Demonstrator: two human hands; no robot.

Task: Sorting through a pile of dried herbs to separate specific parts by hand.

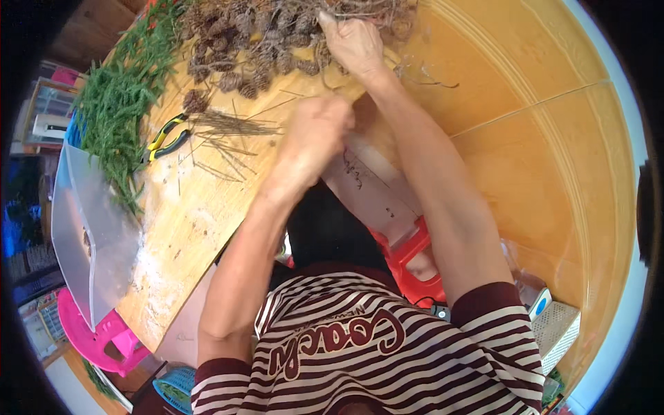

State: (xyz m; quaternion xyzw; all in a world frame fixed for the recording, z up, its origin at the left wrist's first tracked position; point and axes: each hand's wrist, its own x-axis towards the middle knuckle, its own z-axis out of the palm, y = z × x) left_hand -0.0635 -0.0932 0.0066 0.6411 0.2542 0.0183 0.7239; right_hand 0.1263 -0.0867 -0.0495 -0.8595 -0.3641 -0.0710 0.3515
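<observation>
A heap of brown pine cones (pixel 259 41) with dry twigs lies at the far side of the wooden table. My right hand (pixel 354 47) is at the right part of this heap, its fingers curled and its thumb against the twigs; what it grips is hidden. Nearer to me, my left hand (pixel 315 131) is closed and a little blurred above the table's edge; I cannot make out what is in it. Left of it lie thin brown stems (pixel 235 124) in a loose bundle. Yellow-and-black pliers (pixel 168 138) rest beside them, close to a single pine cone (pixel 196 101).
Green artificial sprigs (pixel 121 104) pile along the table's left edge. A clear plastic sheet or bag (pixel 93 228) hangs below them. A pink plastic stool (pixel 104 339) stands at lower left, a red plastic frame (pixel 411 266) by my legs. Wooden panelling (pixel 539 159) fills the right.
</observation>
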